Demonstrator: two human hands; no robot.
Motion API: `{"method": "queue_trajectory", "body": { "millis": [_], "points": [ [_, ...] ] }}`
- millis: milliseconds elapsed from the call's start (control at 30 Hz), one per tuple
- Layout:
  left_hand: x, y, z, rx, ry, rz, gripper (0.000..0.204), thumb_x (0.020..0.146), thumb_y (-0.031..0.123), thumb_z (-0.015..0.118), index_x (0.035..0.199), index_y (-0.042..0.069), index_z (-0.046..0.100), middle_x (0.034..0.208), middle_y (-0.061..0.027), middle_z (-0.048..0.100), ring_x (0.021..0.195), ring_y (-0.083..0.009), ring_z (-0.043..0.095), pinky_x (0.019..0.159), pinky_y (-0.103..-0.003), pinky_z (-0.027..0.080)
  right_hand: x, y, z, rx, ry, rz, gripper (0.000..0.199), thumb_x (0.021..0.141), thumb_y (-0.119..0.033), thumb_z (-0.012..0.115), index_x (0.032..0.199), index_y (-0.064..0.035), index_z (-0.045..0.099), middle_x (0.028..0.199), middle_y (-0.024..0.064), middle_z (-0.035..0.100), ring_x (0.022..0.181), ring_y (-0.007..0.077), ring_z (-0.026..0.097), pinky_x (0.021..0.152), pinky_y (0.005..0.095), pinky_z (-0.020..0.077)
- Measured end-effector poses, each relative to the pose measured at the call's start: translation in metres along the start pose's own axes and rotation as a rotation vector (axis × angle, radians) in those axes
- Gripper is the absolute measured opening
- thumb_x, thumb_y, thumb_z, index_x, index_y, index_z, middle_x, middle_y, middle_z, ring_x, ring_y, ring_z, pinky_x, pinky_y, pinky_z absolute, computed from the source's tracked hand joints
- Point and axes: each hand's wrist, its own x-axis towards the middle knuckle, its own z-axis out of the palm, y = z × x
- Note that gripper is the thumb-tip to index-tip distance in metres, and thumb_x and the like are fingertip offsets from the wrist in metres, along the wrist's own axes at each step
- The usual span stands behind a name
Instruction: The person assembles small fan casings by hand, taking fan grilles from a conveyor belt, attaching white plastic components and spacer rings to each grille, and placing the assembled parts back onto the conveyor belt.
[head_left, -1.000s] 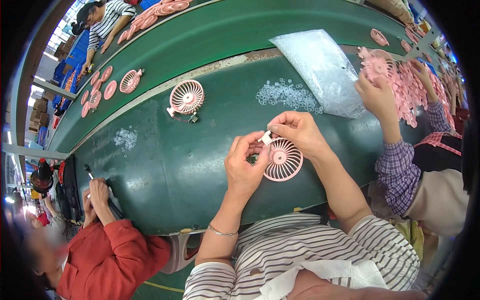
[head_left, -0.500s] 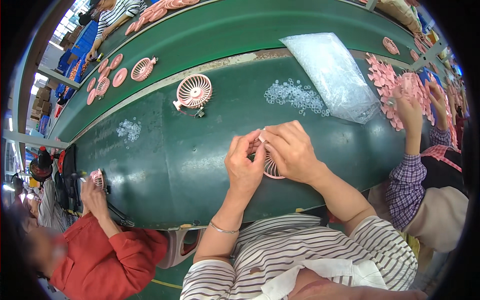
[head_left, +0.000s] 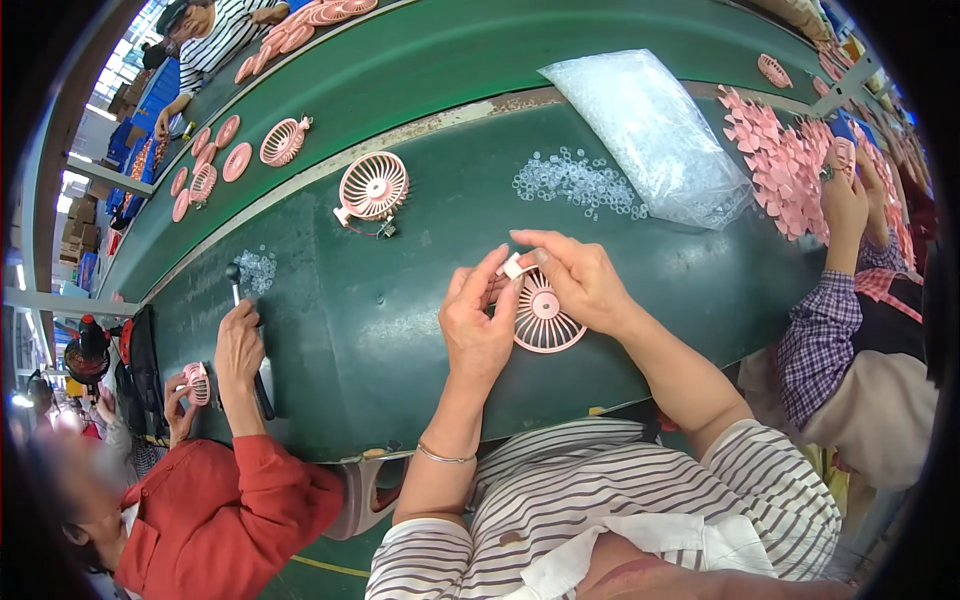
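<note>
In front of me, my left hand (head_left: 478,320) pinches a small white piece (head_left: 514,266) between its thumb and fingertips. My right hand (head_left: 585,285) meets it from the other side, its thumb against the piece and its index finger stretched above. What kind of part the piece is, I cannot make out. Under my hands a pink round fan grille (head_left: 570,336) lies on the green table, with its spokes and hub showing and its left side partly covered by my fingers. Ahead and to the left sits a pink fan housing (head_left: 375,187) with a small wired part at its lower edge.
Small clear rings (head_left: 590,186) lie heaped ahead, beside a plastic bag (head_left: 650,130). Pink blade-shaped parts (head_left: 775,165) are piled at the right, by a co-worker's hands (head_left: 848,205). At the left, a person in red holds a tool (head_left: 236,285). Pink parts (head_left: 237,162) rest on the conveyor (head_left: 430,75).
My right fingers have opened a little from the white piece, uncovering more of it and of the grille's hub. The person in red has reached forward with a tool.
</note>
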Motion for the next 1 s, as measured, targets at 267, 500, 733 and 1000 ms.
{"method": "queue_trajectory", "body": {
  "millis": [267,500,733,1000],
  "points": [
    [0.004,0.008,-0.001,-0.174,-0.032,-0.055,0.026,0.081,-0.005,0.06,0.107,-0.002,0.059,0.095,-0.0047,0.054,0.084,-0.011,0.059,0.074,-0.022,0.051,0.014,0.008,-0.034,-0.048,0.187,0.182,0.023,0.092,-0.012,0.046,0.102,0.0038,0.059,0.077,0.0086,0.065,0.07,0.0112,0.061,0.065,0.0238,0.0504],
    [0.019,0.015,-0.012,-0.285,0.116,-0.139,0.026,0.084,0.0,0.058,0.109,-0.006,0.053,0.094,-0.0126,0.063,0.079,-0.0143,0.062,0.071,-0.026,0.053,0.016,0.015,-0.066,-0.677,0.258,0.183,0.007,0.076,-0.011,0.06,0.078,-0.004,0.062,0.065,0.0122,0.062,0.062,0.0284,0.061,0.059,0.0374,0.0464],
    [0.105,0.065,0.059,-0.185,0.05,0.009,0.025,0.079,0.013,0.067,0.097,-0.002,0.061,0.087,-0.0077,0.065,0.074,-0.0125,0.061,0.067,-0.025,0.049,0.015,0.031,-0.046,-0.737,0.392,0.013,0.016,0.073,-0.016,0.065,0.081,-0.0038,0.058,0.082,0.0181,0.061,0.074,0.0385,0.059,0.065,0.0488,0.0468],
    [0.155,0.075,0.135,0.07,-0.036,0.121,0.05,0.074,0.024,0.069,0.115,0.0,0.051,0.1,-0.0154,0.06,0.086,-0.0208,0.061,0.074,-0.033,0.049,0.021,0.037,-0.056,-0.695,0.4,0.153,0.014,0.078,-0.014,0.06,0.086,-0.0032,0.056,0.083,0.0193,0.061,0.076,0.0398,0.058,0.068,0.048,0.0455]
  ]
}}
